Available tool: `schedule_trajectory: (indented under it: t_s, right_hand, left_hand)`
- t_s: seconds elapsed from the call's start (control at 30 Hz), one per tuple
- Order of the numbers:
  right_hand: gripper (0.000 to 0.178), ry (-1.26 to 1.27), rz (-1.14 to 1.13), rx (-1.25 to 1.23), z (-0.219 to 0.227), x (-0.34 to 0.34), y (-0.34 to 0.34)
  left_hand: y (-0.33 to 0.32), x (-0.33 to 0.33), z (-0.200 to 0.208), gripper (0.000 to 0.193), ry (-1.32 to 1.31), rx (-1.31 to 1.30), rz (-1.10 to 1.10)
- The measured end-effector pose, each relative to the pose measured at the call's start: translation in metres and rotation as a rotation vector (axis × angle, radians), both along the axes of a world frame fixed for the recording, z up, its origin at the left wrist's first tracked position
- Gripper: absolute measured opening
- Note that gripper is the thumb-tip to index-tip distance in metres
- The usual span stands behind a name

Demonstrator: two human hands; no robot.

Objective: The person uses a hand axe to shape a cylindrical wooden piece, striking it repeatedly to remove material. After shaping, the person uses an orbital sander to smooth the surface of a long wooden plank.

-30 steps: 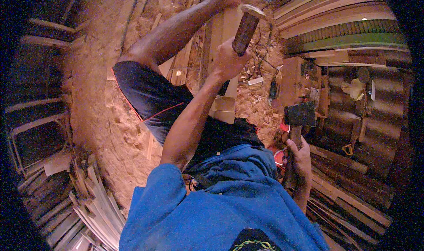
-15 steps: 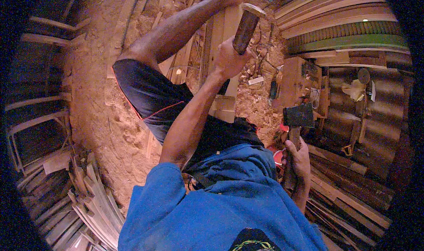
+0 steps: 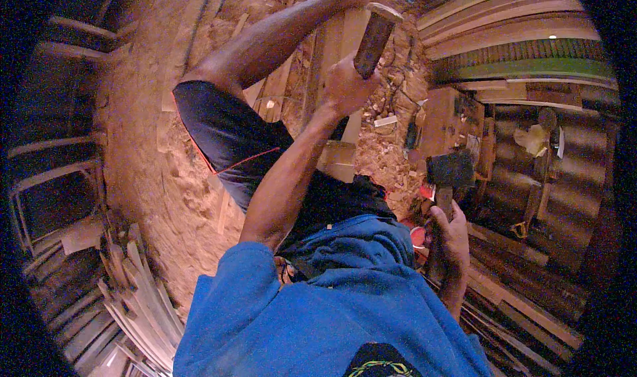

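Gripping hard on both sides, the person in the blue shirt (image 3: 318, 310) had both hands full! Out in front, the left hand (image 3: 348, 88) was wrapped around a stout tool with a dark brown handle (image 3: 375, 47), its pale, flattened cap uppermost and leaning a little to the right. A dark narrow part showed just below that fist, though I couldn't tell what it met down there, with the wrist and forearm in the way.

And over on the right, look at that: the right hand (image 3: 454, 241) was closed around the wooden shaft of a mallet (image 3: 451, 170), its dark blocky head standing above the fingers, near a wooden box (image 3: 441, 128). The two hands were well apart, and so were the two tools, the mallet head clear of the pale cap!

What a seat, too: the left leg (image 3: 265, 42) was bent out ahead, the bare foot by a long pale beam (image 3: 355, 28) that ran beneath the left hand. A pale wood block (image 3: 337, 159) sat right by the dark shorts (image 3: 232, 128). Sawdust and chips covered the floor (image 3: 142, 125), long planks (image 3: 142, 304) fanned out at the lower left, and more stacked boards (image 3: 497, 15) lined the upper right.
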State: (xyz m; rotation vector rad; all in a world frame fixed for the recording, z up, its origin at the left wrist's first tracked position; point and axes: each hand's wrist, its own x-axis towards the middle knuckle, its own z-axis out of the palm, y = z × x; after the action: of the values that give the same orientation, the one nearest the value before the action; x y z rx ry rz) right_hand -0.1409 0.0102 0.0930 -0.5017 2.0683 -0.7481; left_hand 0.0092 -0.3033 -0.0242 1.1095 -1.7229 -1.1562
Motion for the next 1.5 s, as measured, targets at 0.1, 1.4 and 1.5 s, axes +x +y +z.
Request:
schedule_trajectory:
  t_s: [0.1, 1.4, 1.5]
  right_hand:
    - [0.040, -0.059, -0.021, -0.029, 0.009, -0.003, -0.016]
    - [0.038, 0.533, 0.336, -0.422, 0.165, -0.039, -0.286]
    - [0.036, 0.413, 0.387, -0.497, 0.152, -0.030, -0.311]
  left_hand:
    - [-0.003, -0.001, -0.004, 0.025, -0.002, -0.038, -0.004]
    - [-0.022, -0.006, -0.002, 0.028, 0.166, -0.011, -0.002]
    - [-0.022, -0.005, -0.005, 0.029, 0.185, 0.083, -0.052]
